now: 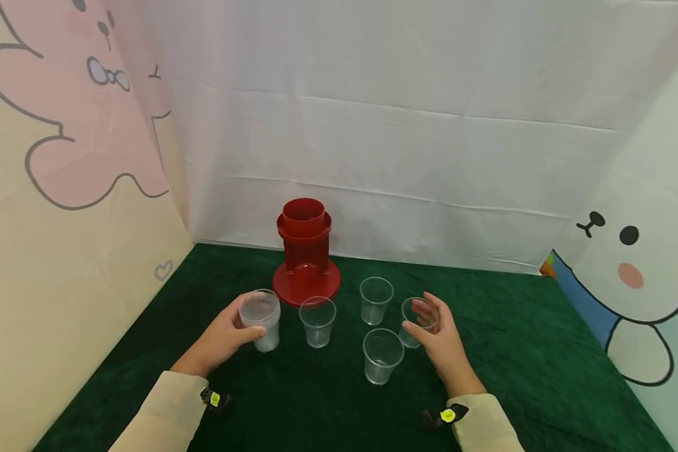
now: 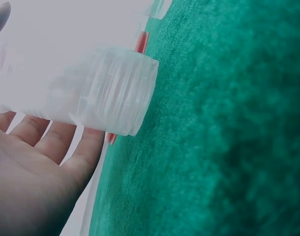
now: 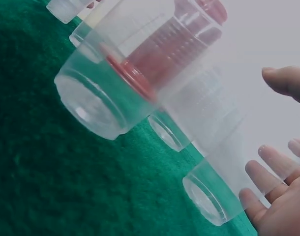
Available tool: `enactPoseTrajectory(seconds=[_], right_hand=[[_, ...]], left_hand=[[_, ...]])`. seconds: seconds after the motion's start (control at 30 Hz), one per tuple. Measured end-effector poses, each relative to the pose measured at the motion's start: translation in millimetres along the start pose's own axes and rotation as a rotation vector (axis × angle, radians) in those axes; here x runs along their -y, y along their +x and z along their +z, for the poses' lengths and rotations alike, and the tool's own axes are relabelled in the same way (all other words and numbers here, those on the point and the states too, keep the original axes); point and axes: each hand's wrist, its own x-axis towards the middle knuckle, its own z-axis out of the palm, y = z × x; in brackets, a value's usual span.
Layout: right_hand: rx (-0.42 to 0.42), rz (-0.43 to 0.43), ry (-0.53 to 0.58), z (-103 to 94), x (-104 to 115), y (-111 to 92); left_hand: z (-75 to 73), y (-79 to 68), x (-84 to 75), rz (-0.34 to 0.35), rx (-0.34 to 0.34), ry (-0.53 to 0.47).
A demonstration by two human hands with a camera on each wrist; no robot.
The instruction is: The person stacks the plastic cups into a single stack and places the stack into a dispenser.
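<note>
On the left, my left hand [image 1: 223,336] grips a stack of nested clear plastic cups [image 1: 268,339], thumb in front and fingers around the far side. The left wrist view shows the layered bottom of the cup stack [image 2: 123,93] close to the cloth. My right hand [image 1: 443,344] is around the right side of a single clear cup [image 1: 410,336], its thumb and fingers spread. In the right wrist view the fingers lie close beside that cup [image 3: 206,194] and the thumb stands apart; contact is unclear. Single cups stand between the hands: one left [image 1: 318,326], one behind [image 1: 375,309], one nearer [image 1: 380,370].
A red cylindrical holder [image 1: 306,251] with a round base stands at the back, behind the cups. Dark green cloth [image 1: 328,420] covers the table. A white sheet [image 1: 384,150] hangs behind, with cartoon-printed sheets [image 1: 79,251] at the sides.
</note>
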Motion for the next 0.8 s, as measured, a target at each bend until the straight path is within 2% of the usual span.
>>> enactPoseTrajectory(seconds=[0.3,0.57,0.8], right_hand=[[-0.001,0.053,-0.008,-9.7,4,-1],[0.009,0.043,-0.007,-12.8,1,2],[-0.007,0.068,-0.013,-15.7,0,2]], left_hand=[[0.2,0.5,-0.3,-0.006,-0.005,0.006],[0.0,0.2,1.0,0.005,-0.004,-0.003],[0.0,1.2,3.9,0.011,0.004,0.005]])
